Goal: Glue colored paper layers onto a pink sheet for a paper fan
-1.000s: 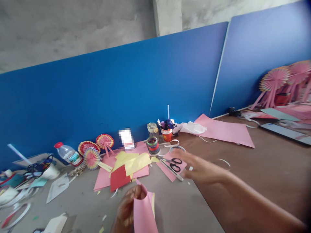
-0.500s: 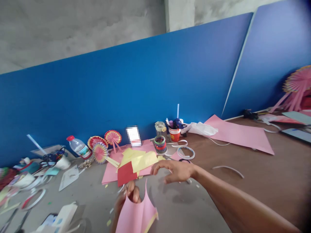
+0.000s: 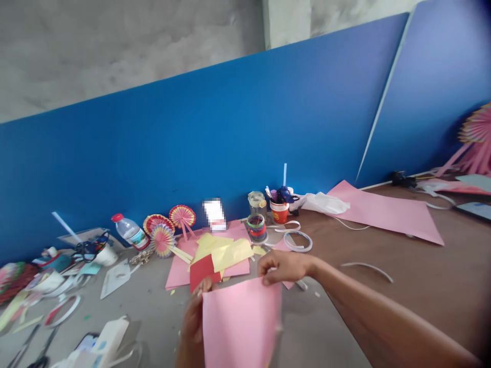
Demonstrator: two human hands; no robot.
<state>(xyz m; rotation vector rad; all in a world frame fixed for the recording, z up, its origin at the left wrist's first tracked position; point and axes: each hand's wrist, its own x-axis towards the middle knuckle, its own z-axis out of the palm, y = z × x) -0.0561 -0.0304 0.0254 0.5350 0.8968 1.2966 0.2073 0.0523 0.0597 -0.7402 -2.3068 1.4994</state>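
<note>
Between my two hands a sheet of pink paper hangs upright above the grey tabletop, its lower end cut off by the frame. My left hand grips its upper left corner, with part of the fingers behind the paper. At the upper right corner, my right hand pinches the edge between thumb and fingers. Just beyond the held sheet lie a red paper piece, yellow paper sheets and more pink paper.
Folded paper fans, a water bottle, a jar and a red cup of tools stand along the blue partition. Scissors and a white power strip lie at left. A large pink sheet rests at right.
My right hand, open and apart from the paper before, has closed on its right corner. The sheet, curled earlier, is now spread flatter between both hands.
</note>
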